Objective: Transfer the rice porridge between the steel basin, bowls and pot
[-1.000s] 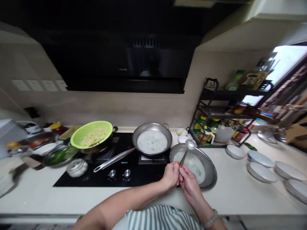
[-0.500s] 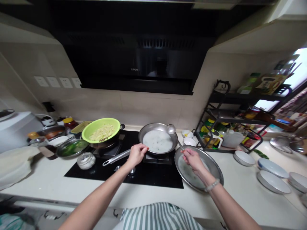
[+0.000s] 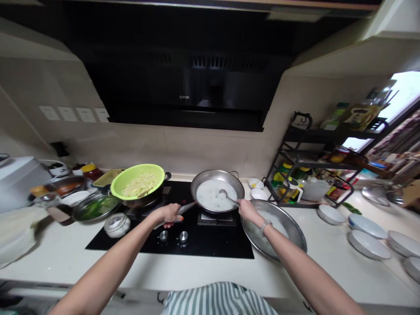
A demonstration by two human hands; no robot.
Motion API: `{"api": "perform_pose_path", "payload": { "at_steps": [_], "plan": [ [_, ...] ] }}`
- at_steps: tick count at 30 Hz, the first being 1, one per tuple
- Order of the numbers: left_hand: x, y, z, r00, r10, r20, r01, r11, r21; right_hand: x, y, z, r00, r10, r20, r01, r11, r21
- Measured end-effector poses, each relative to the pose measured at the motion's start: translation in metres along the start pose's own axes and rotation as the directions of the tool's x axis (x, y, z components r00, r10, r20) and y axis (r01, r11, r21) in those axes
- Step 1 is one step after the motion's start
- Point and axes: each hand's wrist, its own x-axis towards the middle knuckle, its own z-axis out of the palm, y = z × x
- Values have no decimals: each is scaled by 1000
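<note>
Pale wall (image 3: pixel 197 146) rises behind a white counter (image 3: pixel 147 271), with a dark hood (image 3: pixel 183 83) at 12 o'clock and a black hob (image 3: pixel 210 245) below it. On the hob sits the pan (image 3: pixel 209 176), the clock's centre, part filled with white liquid (image 3: pixel 208 196). At its 8 o'clock the left hand (image 3: pixel 169 214) is closed around the pan's handle (image 3: pixel 188 206). At 4 o'clock the right hand (image 3: pixel 248 211) (a bracelet (image 3: pixel 266 224) circles its wrist) grips the ladle (image 3: pixel 232 200), whose bowl dips into the liquid; the right fingers are partly hidden. Beyond that hand, also toward 4 o'clock, a steel basin (image 3: pixel 298 234) stands on the counter, just beside the hob, holding cloudy liquid. At 9 o'clock a green basin (image 3: pixel 116 189) of pale shreds (image 3: pixel 139 184) rests on a pot (image 3: pixel 141 202), and a glass jar (image 3: pixel 117 225) stands at 8 o'clock, well apart from the pan. Two small bowls (image 3: pixel 258 194) lie near 3 o'clock, beside a rack (image 3: pixel 297 164); larger white bowls (image 3: pixel 369 244) stand farther out, between 3 and 4.
</note>
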Motion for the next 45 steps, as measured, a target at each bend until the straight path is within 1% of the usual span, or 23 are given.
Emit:
{"api": "perform_pose_path", "payload": {
  "at_steps": [2, 4, 7, 10, 14, 17, 21, 24, 28, 31, 34, 36, 40, 42, 43, 44, 45],
  "plan": [
    [3, -5, 0, 998, 47, 50, -44, 998, -52, 0, -4, 4, 995, 102, -6, -100, 985, 137],
    [6, -10, 0, 992, 97, 81, -87, 990, -112, -2, -6, 3, 977, 213, 4, -205, 934, 291],
    [12, -15, 1, 984, 139, 110, -118, 977, -177, -7, -6, -4, 942, 332, 43, -311, 822, 476],
    [16, -15, 2, 983, 131, 132, -104, 975, -198, -13, -5, -14, 915, 395, 81, -360, 710, 605],
    [23, -15, 4, 983, 130, 126, -100, 970, -221, -22, -3, -21, 891, 438, 119, -384, 588, 712],
    [28, -18, 6, 980, 151, 127, -113, 957, -267, -29, -1, -23, 880, 454, 139, -388, 519, 761],
    [30, -19, 7, 978, 164, 131, -115, 942, -315, -39, 1, -27, 876, 458, 152, -379, 457, 805],
    [30, -19, 8, 976, 177, 124, -125, 932, -341, -49, 2, -33, 877, 455, 152, -366, 430, 826],
    [31, -18, 10, 984, 145, 104, -99, 928, -360, -70, 6, -46, 896, 416, 157, -324, 369, 871],
    [31, -18, 13, 987, 130, 89, -92, 934, -345, -88, 13, -57, 895, 418, 158, -303, 309, 902],
    [32, -19, 14, 990, 118, 74, -88, 943, -320, -109, 26, -67, 881, 450, 145, -299, 292, 909],
    [33, -21, 14, 990, 119, 70, -91, 946, -310, -124, 37, -69, 863, 487, 134, -305, 293, 906],
    [35, -22, 12, 986, 140, 88, -110, 952, -286, -149, 64, -62, 815, 568, 114, -343, 315, 885],
    [35, -16, 10, 986, 149, 80, -130, 969, -211, -157, 77, -54, 783, 615, 91, -379, 356, 854],
    [34, -12, 9, 987, 152, 59, -143, 981, -135, -160, 82, -50, 769, 636, 71, -403, 394, 826],
    [33, -7, 9, 988, 156, 25, -155, 988, -30, -163, 88, -45, 759, 650, 38, -425, 450, 786],
    [32, -2, 9, 986, 166, -21, -163, 982, 94, -164, 92, -42, 758, 652, -12, -440, 526, 728]
  ]
}}
